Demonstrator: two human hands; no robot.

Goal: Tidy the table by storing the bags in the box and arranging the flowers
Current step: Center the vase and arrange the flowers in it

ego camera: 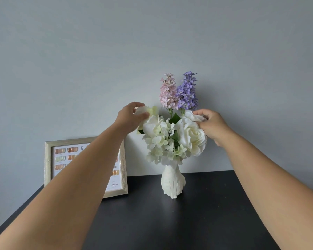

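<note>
Flowers (172,134) stand upright in the vase (172,183) — left hand (130,118) and right hand (213,127) pinching white blooms.

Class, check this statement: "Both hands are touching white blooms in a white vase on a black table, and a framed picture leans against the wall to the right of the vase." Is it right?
Not quite. The head view shows the framed picture to the left of the white vase, not the right. The rest holds: the left hand and right hand touch white blooms on the black table.
</note>
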